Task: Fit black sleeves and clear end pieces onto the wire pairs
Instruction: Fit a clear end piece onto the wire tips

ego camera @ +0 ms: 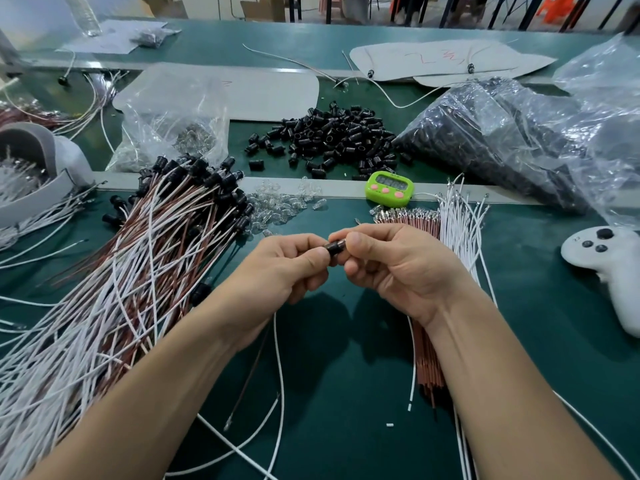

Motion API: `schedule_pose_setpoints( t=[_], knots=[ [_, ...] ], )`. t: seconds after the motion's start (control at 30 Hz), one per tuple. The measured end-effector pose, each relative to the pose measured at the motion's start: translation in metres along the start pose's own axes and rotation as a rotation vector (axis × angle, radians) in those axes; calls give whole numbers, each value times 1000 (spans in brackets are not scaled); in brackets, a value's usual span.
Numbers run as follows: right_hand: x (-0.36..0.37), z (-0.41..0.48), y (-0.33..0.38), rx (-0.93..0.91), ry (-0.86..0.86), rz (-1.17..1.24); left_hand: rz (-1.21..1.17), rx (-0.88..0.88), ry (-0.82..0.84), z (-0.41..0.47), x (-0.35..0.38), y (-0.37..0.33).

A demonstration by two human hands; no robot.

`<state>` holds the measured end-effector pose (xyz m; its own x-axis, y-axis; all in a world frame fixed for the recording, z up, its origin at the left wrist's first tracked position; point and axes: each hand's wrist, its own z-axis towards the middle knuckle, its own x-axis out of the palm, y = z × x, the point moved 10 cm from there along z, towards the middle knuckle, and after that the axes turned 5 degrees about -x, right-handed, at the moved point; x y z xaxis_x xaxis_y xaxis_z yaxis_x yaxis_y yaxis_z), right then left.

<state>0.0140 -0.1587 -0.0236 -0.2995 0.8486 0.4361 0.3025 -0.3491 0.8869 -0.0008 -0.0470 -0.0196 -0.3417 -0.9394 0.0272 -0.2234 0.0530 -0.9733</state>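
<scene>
- At the far left edge we see a curved grey foam holder (38, 147) with pale wire ends bristling inside it.
- Beside it, a broad heap of brown and white wire pairs (138, 265) fans across the dark green tabletop (346, 368), with the black-capped ends pointing away from us.
- Behind the heap, a crumpled clear plastic bag (166, 112) of small clear parts lies partly on a flat grey card sheet (277, 95).
- Loose clear end pieces (277, 202) are scattered by a pale strip that crosses the tabletop.
- Farther back sits a loose pile of short black plastic sleeves (332, 136).
- In the middle, above the tabletop, our left hand (287, 268) has its grip closed, pinching one end of a single black sleeve (333, 247); a white wire (278, 358) and a brown wire (252, 372) trail from it towards us.
- Our right hand (398, 268) pinches the sleeve's other end, its grip closed too.
- A lime-green timer with pink buttons (389, 188) stands on the strip.
- A flat bundle of brown and white wires with metal tips (450, 220) lies under our right wrist.
- A large clear bag of black sleeves (502, 140) slumps behind it.
- A white game controller (609, 265) rests at the right edge.
- Beyond the tabletop we make out cardboard boxes (263, 6), dark furniture legs and an orange plastic stool (557, 8).
</scene>
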Motion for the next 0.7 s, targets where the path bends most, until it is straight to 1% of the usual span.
schedule_pose_setpoints(
  t=[0.27,0.4,0.6,0.7],
  knots=[
    [1,-1,-5,64,28,21,-46,-10,-53,-3,-5,1],
    [1,-2,-7,79,34,3,-39,-25,-109,-3,-12,7],
    [1,-3,-7,79,36,2,-48,-30,-109,-3,-10,7],
    [0,-3,-4,60,21,35,-24,6,-89,0,-6,3]
  ],
)
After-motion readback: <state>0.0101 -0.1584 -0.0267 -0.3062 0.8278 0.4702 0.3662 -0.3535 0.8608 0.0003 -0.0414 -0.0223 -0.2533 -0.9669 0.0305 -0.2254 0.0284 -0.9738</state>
